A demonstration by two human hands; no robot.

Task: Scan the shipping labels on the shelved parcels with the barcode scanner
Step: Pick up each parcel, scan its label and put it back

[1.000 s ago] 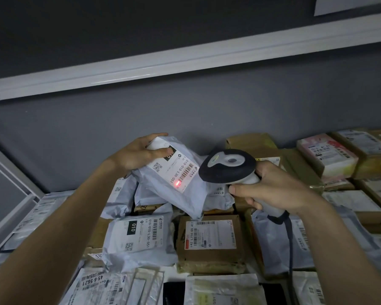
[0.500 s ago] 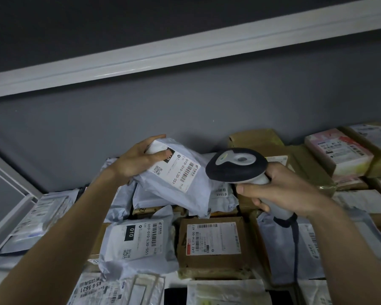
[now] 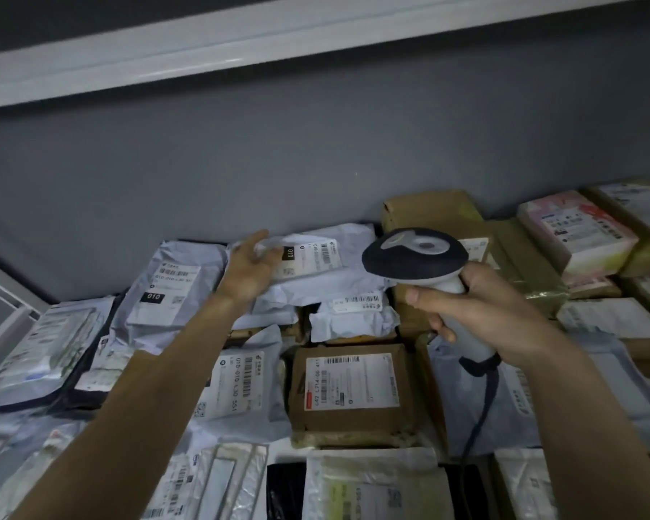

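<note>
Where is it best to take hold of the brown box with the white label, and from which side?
Grip the brown box by its near edge, from the front and above: it lies flat, label up, and that edge looks clear, while mailers crowd both sides.

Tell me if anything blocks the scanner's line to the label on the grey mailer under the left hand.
Nothing visible does. The scanner in the right hand sits just right of the grey mailer, with open air between its head and the label. The left hand rests at the label's left end, covering only that edge.
</note>
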